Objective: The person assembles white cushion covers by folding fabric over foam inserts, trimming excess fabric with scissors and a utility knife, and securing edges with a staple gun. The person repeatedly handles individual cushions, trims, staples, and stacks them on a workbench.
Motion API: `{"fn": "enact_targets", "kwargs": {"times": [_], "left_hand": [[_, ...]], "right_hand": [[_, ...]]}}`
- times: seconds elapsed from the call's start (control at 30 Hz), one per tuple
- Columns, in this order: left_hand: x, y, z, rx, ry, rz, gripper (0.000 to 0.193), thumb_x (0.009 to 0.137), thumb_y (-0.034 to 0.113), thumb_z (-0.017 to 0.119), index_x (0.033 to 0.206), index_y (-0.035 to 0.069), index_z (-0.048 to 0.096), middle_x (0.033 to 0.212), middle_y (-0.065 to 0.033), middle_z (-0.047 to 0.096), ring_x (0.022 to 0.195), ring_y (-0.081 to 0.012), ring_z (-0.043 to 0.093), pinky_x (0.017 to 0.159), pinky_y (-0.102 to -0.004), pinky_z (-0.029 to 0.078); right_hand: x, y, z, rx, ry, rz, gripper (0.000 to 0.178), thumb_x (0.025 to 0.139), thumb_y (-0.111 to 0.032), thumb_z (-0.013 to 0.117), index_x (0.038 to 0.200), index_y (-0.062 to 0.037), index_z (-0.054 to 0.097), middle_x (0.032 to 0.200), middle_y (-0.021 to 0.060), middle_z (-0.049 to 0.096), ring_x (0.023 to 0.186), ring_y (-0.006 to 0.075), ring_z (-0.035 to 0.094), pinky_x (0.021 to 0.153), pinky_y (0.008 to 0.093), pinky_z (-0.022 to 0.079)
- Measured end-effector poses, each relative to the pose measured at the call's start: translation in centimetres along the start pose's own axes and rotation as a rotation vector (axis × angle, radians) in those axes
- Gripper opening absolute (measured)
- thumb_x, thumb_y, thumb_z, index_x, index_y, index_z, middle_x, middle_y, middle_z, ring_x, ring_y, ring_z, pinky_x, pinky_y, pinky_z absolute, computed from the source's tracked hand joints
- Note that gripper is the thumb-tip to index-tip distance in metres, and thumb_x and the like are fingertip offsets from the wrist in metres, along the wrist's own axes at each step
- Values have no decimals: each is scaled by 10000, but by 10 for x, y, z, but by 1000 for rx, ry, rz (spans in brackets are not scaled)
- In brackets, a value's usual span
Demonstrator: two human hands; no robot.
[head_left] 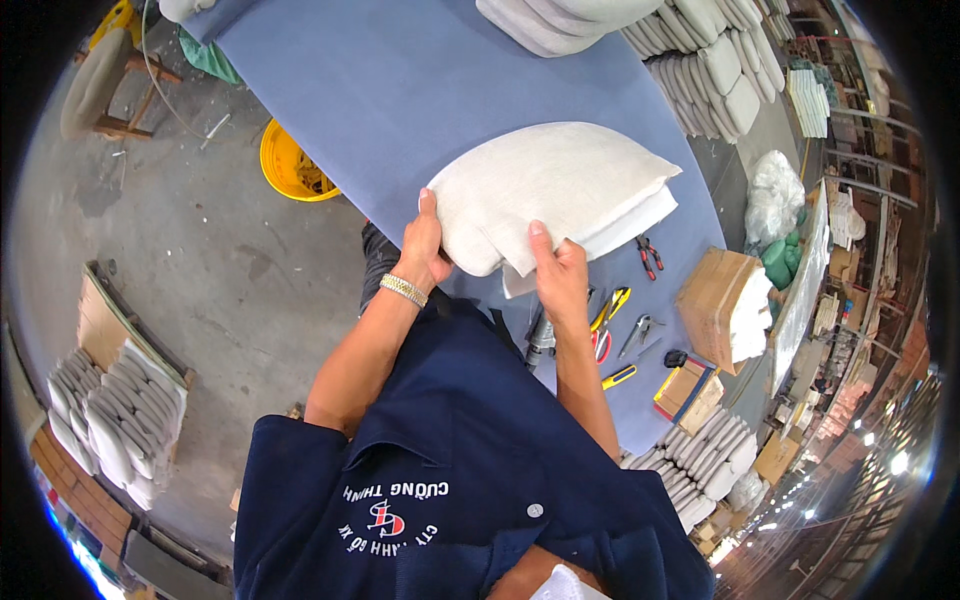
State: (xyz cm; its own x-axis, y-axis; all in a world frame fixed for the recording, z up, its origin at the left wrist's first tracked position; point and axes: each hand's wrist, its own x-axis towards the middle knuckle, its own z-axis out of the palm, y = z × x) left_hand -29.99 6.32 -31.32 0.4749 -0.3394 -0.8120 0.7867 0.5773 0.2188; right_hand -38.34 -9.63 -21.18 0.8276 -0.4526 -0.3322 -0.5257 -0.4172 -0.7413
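Navy shirt [490, 410] cloth lies nearest the camera, and beyond it both bare hands hold a cream fabric cushion piece [560, 185] over the near edge of the blue counter [350, 85]. Clock directions run from that piece. At eight o'clock the left hand [425, 250] pinches its rounded corner, thumb on top, fingers mostly hidden beneath. At six o'clock the right hand [562, 280] is partly closed on the near edge, thumb pressing the upper face. Gripping two spots probably steadies the limp cloth and keeps its layers together; a white lower layer shows toward four o'clock.

Red-handled pliers [650, 258] lie just beside it at four o'clock; a yellow-handled cutter [612, 305] and a yellow utility knife [619, 377] sit around five, apparently kept within easy reach of the right hand. Beyond the pliers, a cardboard box [712, 300] bounds that side. Stacked grey cushions [560, 25] stand at twelve. Widest room lies toward ten and eleven, over bare blue surface; toward two and three, the counter's curved edge leaves only a narrow strip.
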Motion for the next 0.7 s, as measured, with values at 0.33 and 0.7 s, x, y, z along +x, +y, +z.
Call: {"fn": "enact_targets", "kwargs": {"times": [0.33, 0.7], "left_hand": [[-35, 8, -29, 1064, 33, 831, 645, 1077, 414, 525, 1532, -35, 442, 1584, -325, 407, 1492, -417, 407, 1215, -453, 341], [-60, 2, -21, 1370, -70, 1277, 592, 1007, 258, 674, 1497, -17, 489, 1545, -241, 503, 1471, -420, 436, 1197, -476, 391]], "right_hand": [[25, -40, 45, -137, 38, -239, 454, 990, -401, 698, 895, 43, 716, 731, 122, 687, 656, 196, 621, 630, 365, 486], [25, -39, 27, 217, -130, -30, 552, 1027, -427, 651, 684, 6, 634, 570, 49, 570, 561, 95, 489, 520, 326, 387]]}}
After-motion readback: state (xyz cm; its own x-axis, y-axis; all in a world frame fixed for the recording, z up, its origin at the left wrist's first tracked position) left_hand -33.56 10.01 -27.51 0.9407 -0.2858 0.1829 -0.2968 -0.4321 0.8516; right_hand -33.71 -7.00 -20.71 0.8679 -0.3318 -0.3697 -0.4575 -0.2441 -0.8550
